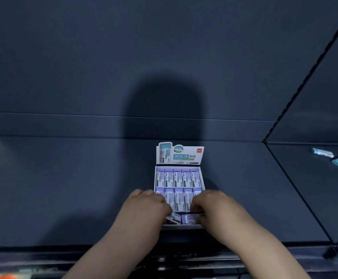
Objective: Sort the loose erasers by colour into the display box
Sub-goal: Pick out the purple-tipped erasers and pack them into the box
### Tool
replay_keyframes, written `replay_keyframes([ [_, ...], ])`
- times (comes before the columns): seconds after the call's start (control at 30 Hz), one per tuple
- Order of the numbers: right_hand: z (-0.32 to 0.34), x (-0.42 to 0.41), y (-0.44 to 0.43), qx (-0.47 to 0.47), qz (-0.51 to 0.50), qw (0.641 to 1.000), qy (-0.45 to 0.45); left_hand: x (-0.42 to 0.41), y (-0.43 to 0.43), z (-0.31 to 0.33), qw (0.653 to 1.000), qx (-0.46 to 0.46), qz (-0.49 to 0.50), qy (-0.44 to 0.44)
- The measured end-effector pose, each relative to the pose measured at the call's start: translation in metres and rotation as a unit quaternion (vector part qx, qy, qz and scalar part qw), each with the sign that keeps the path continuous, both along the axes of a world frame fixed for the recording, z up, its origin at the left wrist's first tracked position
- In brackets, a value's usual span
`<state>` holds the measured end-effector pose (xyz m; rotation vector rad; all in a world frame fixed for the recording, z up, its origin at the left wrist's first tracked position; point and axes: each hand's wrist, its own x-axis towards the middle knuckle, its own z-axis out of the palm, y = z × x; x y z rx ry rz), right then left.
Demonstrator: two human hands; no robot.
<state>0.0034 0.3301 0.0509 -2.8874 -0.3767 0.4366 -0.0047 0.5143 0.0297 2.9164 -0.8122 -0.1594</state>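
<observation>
Purple stock only in the display box point(155, 179) so far. Head view, the sole view:

- Box sits centre on the dark table point(63, 188), header card point(181, 156) upright at its far end.
- Two packed rows of purple erasers point(178, 179), each with its long axis running away from the person. The near strip of the box is not yet packed.
- Left hand point(146, 204): over the near-left corner, fingers curled, pinching a tilted eraser point(173, 219) whose white sleeve end shows.
- Right hand point(210, 204): over the near-right corner, fingers curled round a crosswise purple eraser point(188, 218) that lies left-to-right in the near strip. The grip is partly hidden and blurred.
- Both held pieces sit directly under the fingers, touching or just beside the near wall.
- Loose teal erasers point(322, 153) lie on the adjoining surface far right, well apart from the box; right hand is the nearer one to them.

Judgement: the key relation is axis mismatch. The crosswise piece lies at right angles to the packed rows, so it likely needs a quarter turn before seating. Teal looks untouched, so sorting is roughly mid-way.
</observation>
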Motion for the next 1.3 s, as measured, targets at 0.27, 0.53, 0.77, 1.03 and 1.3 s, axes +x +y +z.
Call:
replay_keyframes([
  [0.27, 0.001, 0.011, -0.001, -0.018, 0.073, 0.997, -0.007, 0.006, -0.009, 0.011, 0.995, 0.086, 0.035, -0.019],
  [0.53, -0.008, 0.007, -0.01, 0.029, 0.083, 0.995, -0.042, 0.006, -0.018, 0.013, 0.987, 0.157, 0.029, -0.012],
  [0.77, -0.006, 0.01, -0.01, 0.042, 0.097, 0.994, -0.029, 0.013, -0.02, 0.016, 0.986, 0.151, 0.059, 0.037],
  [1.03, -0.003, 0.014, -0.009, 0.057, 0.098, 0.994, -0.01, 0.012, -0.025, 0.017, 0.99, 0.103, 0.092, 0.02],
  [1.3, -0.012, 0.013, -0.016, 0.111, 0.071, 0.991, -0.029, 0.01, -0.017, 0.017, 0.994, -0.014, 0.1, 0.037],
])
